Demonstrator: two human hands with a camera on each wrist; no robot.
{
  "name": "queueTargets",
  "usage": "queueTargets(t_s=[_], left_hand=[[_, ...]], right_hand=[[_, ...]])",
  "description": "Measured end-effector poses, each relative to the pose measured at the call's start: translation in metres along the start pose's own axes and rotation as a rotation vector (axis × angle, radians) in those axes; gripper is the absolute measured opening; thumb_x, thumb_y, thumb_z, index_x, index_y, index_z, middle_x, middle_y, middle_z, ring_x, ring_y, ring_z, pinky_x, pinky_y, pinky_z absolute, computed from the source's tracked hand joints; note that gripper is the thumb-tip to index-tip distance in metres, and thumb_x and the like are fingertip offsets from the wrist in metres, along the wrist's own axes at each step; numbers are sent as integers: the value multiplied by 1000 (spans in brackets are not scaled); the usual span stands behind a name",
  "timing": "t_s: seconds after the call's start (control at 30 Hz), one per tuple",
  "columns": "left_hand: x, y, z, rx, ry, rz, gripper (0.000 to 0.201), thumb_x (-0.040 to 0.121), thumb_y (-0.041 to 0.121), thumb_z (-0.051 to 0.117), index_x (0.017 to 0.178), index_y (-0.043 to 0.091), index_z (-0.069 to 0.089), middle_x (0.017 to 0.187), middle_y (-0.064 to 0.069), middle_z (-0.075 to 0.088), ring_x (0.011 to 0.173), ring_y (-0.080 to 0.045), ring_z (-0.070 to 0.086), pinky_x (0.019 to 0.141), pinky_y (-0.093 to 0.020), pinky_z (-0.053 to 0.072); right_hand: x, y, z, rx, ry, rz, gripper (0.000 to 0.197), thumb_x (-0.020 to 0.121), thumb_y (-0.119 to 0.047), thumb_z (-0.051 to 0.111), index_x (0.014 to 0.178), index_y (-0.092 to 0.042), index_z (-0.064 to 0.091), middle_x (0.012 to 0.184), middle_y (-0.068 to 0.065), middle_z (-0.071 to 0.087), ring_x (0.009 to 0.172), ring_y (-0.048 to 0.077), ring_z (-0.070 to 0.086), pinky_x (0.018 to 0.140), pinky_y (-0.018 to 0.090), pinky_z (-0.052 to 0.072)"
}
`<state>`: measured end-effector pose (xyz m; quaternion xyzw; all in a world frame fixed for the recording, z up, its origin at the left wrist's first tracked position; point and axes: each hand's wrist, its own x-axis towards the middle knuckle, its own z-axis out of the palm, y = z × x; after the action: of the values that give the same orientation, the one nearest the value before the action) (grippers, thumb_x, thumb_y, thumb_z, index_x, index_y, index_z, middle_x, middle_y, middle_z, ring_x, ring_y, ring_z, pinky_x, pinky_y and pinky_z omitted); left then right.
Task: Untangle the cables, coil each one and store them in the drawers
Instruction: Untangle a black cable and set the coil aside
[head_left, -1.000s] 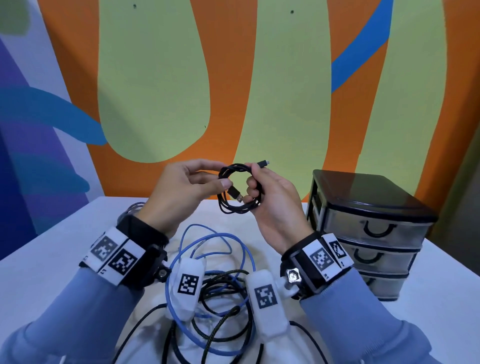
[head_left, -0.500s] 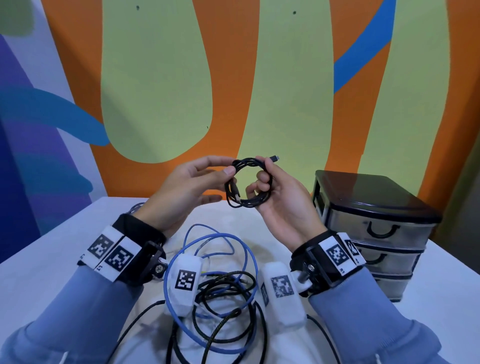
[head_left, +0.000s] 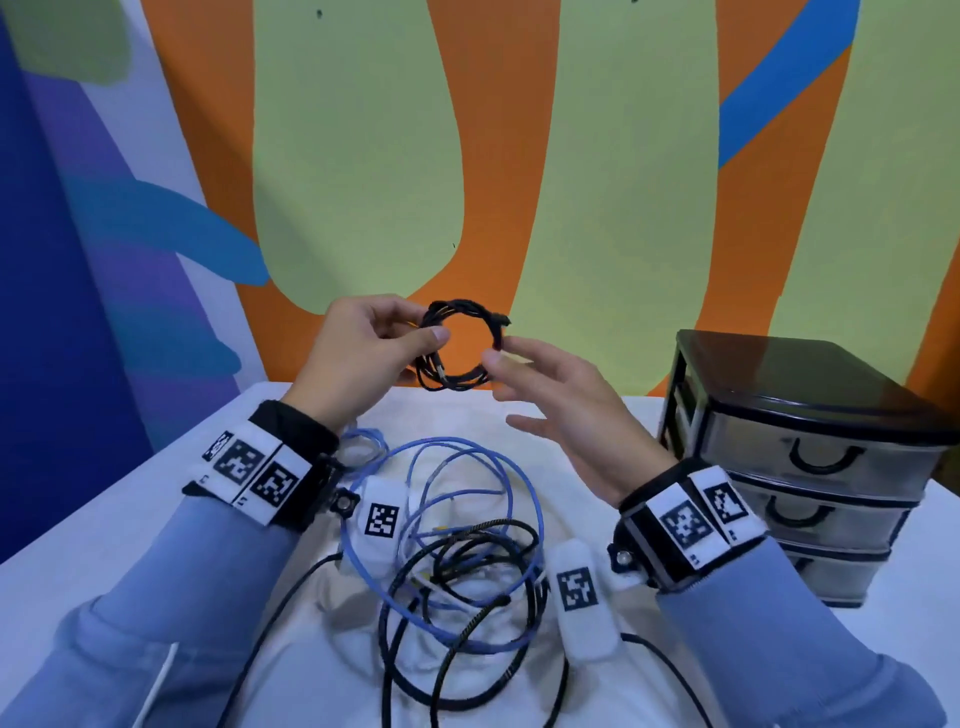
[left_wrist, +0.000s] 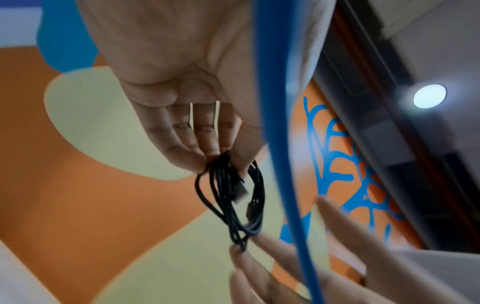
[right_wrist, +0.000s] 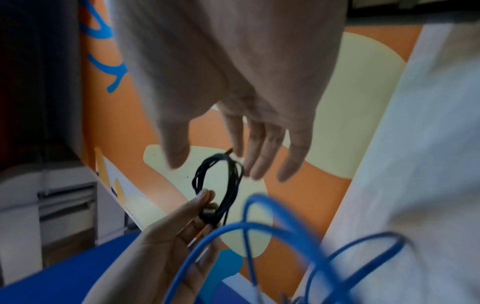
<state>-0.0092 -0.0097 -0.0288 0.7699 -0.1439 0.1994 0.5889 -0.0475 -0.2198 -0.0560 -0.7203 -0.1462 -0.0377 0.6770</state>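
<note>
Since half a second ago, the right hand (head_left: 566, 410) has been opened and drawn off the coiled black cable (head_left: 460, 345), which was then gripped by both hands. At the left, the left hand (head_left: 358, 353) is seen raised above the white table (head_left: 104, 540), with thumb and fingers pinched on the coil's left side. The coil is held in the air in front of the painted wall. The right hand's fingers are spread and relaxed, with the fingertips just beside the coil's right edge; contact cannot be told. Below, a blue cable (head_left: 535, 499) and black cables (head_left: 457, 670) are left tangled on the table. At the right, the drawer unit (head_left: 810, 467) is seen with all drawers closed.
</note>
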Motion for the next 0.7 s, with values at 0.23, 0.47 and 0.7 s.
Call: queueTargets(t_s=[0.23, 0.47, 0.7], left_hand=[[17, 4, -48, 161, 43, -57, 20, 90, 18, 83, 103, 5, 75, 85, -14, 75, 74, -15, 71, 69, -31, 65], [20, 11, -85, 180, 168, -66, 10, 93, 17, 81, 88, 15, 73, 79, -5, 75, 68, -12, 72, 65, -29, 61], [28, -23, -104, 224, 306, -148, 10, 93, 14, 80, 94, 9, 72, 85, -12, 74, 66, -19, 69, 58, -28, 57]], right_hand=[[-4, 18, 11, -483, -406, 36, 76, 76, -53, 88, 143, -44, 53, 116, -5, 69, 104, 9, 68, 96, 30, 54], [4, 37, 11, -472, -383, 137, 19, 105, -13, 58, 103, -2, 74, 75, 9, 65, 60, 19, 66, 59, 29, 55], [25, 48, -21, -521, 109, 131, 32, 101, -10, 49, 87, -21, 74, 69, 4, 61, 54, 21, 60, 66, 43, 57]])
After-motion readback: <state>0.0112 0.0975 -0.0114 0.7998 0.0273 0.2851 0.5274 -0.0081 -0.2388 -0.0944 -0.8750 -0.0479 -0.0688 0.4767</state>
